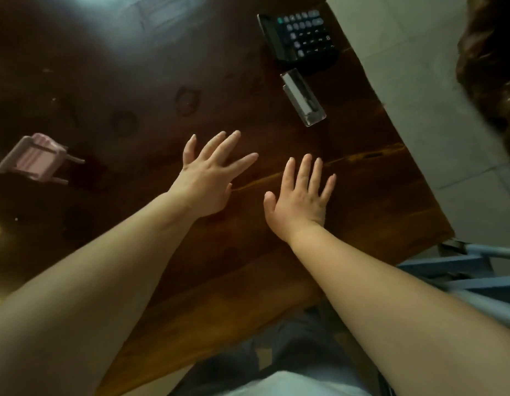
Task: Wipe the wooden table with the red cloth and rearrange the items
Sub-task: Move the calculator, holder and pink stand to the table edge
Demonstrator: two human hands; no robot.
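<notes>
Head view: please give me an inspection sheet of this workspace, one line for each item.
Surface: dark wooden table, glossy, with ring marks.
Job's things: red cloth not seen; calculator, clear stapler-like item, pink toy chair tipped over.
Clutter: nothing seen.
Grippers: left hand and right hand open, empty, fingers spread over the table.
Cables: nothing seen.
Surroundings: tiled floor, blue chair.

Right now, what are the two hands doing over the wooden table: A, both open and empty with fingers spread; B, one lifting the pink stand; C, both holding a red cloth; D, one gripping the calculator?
A: the left hand and right hand are open, fingers spread, holding nothing.
</notes>
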